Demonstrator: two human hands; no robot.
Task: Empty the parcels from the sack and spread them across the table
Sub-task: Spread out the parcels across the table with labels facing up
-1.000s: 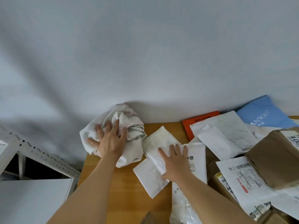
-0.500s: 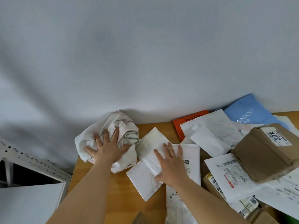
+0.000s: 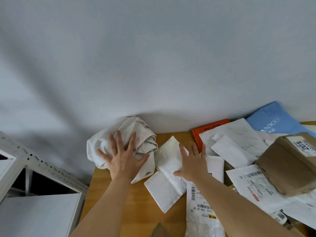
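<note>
1. The left hand [image 3: 123,161] lay flat on the crumpled sack [image 3: 136,134] with its fingers spread wide and straight, so the sack was directly under the palm and fingers, at the far left corner of the table [image 3: 109,194], touching the wall [image 3: 153,65]
2. The right hand [image 3: 193,165] was also open, with the fingers straight and a little apart, over the white padded parcel [image 3: 165,156] just beside the sack; I could not tell if it pressed the parcel or only hovered
3. To the right, other parcels lay overlapping: an orange parcel [image 3: 203,130] by the wall, a white mailer [image 3: 239,135], a blue bag [image 3: 273,120] and a brown box [image 3: 287,165] on top of a labelled white bag [image 3: 253,185]. Another labelled bag [image 3: 201,211] lay under the right forearm
4. A white metal shelf [image 3: 42,168] stood left of the table
5. The sack looked off-white, soft and much wrinkled, gathered in a ball with faint pink marks
</note>
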